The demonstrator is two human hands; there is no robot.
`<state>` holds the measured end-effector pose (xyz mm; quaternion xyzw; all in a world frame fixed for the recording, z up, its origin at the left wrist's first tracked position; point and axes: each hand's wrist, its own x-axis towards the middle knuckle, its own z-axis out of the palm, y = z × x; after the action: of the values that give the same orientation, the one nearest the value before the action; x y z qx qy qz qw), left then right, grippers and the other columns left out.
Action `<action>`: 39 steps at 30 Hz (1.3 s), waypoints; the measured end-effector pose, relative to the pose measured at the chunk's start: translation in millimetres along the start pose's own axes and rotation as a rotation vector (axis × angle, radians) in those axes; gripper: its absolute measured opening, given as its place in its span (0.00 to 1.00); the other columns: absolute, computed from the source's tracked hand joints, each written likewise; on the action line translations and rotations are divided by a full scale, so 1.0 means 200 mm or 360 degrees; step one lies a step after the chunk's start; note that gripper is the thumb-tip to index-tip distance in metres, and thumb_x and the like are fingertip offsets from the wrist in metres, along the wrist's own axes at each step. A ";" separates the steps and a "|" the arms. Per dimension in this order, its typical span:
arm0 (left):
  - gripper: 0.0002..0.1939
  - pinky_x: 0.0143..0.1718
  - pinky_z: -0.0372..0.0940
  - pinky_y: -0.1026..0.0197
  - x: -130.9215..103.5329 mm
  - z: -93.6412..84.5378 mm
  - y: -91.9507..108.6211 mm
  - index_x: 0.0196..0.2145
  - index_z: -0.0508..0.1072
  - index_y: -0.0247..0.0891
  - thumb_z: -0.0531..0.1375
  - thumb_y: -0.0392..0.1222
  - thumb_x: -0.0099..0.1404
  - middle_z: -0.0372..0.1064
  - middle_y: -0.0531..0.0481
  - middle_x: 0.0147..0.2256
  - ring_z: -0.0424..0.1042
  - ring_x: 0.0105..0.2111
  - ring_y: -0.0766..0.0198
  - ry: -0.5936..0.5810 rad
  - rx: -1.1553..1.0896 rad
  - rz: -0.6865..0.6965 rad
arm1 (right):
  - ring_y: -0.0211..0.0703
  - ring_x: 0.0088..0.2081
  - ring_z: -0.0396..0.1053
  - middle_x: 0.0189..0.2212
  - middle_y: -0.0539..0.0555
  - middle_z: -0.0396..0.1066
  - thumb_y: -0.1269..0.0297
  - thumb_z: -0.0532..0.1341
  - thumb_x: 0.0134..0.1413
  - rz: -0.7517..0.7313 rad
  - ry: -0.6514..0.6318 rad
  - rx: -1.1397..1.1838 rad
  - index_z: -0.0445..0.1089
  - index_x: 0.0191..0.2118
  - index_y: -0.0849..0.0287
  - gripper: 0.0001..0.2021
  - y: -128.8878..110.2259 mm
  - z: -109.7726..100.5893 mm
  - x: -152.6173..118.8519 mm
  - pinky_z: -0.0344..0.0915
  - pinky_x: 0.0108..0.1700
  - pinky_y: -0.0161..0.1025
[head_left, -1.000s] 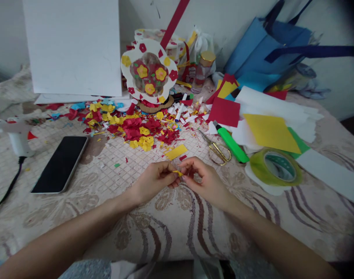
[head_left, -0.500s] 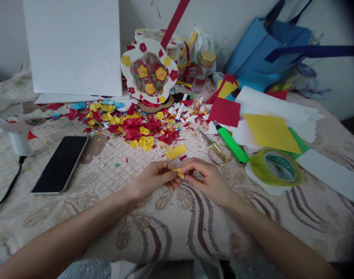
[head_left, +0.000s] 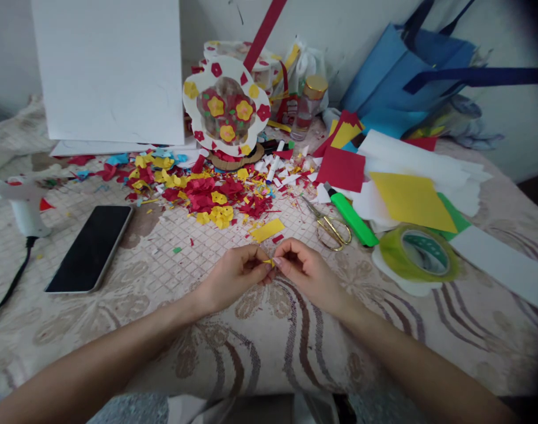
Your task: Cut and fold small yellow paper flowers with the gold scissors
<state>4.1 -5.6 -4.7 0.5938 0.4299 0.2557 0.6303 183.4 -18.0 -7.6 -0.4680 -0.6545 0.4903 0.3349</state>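
Between my two hands is a small piece of yellow paper [head_left: 269, 262], mostly covered by the fingertips. My left hand [head_left: 238, 272] pinches its left side between thumb and fingers. From the other side, my right hand [head_left: 307, 270] pinches it with thumb and forefinger. Just beyond the fingers a flat yellow paper strip [head_left: 269, 230] lies on the patterned cloth [head_left: 269, 347], with a tiny red scrap [head_left: 278, 239] beside it. Gold-handled scissors [head_left: 333, 231] rest to the right of my right hand.
Cut paper flowers [head_left: 207, 197] and scraps pile up behind the hands, before a white flower-shaped lantern [head_left: 189, 112]. At right lie a green box cutter [head_left: 355, 221], a tape roll [head_left: 390, 259] and coloured paper [head_left: 412, 200]. A phone [head_left: 92, 250] and glue gun [head_left: 25, 215] are at left.
The yellow piece now shows as a thinner sliver, turned more edge-on. My right thumb has come up against it, and the right fingers have closed in more.
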 end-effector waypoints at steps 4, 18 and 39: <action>0.08 0.30 0.65 0.64 0.00 0.01 0.00 0.29 0.67 0.34 0.57 0.43 0.60 0.69 0.51 0.26 0.69 0.27 0.67 0.0015 -0.0013 -0.0014 | 0.37 0.32 0.65 0.29 0.49 0.65 0.67 0.55 0.57 0.0023 0.0035 0.0020 0.61 0.35 0.57 0.01 0.00 0.01 0.00 0.64 0.35 0.35; 0.08 0.27 0.63 0.64 0.01 -0.02 0.01 0.27 0.67 0.34 0.57 0.42 0.60 0.68 0.51 0.24 0.67 0.24 0.69 -0.0043 -0.0020 -0.0040 | 0.36 0.33 0.66 0.31 0.49 0.66 0.69 0.57 0.56 0.0078 0.0000 0.0260 0.63 0.37 0.57 0.03 -0.01 0.01 0.01 0.65 0.35 0.35; 0.11 0.29 0.63 0.64 0.03 -0.02 0.00 0.29 0.66 0.34 0.57 0.46 0.60 0.68 0.53 0.26 0.67 0.25 0.70 -0.0118 -0.0267 -0.0149 | 0.36 0.31 0.63 0.28 0.48 0.63 0.72 0.55 0.55 0.0107 0.0141 0.0233 0.61 0.35 0.57 0.04 -0.01 0.03 0.00 0.62 0.33 0.35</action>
<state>4.8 1.5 -6.4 0.5273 0.4107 0.2390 0.7044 178.5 -20.2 -8.2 -0.4851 -0.5855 0.5266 0.3802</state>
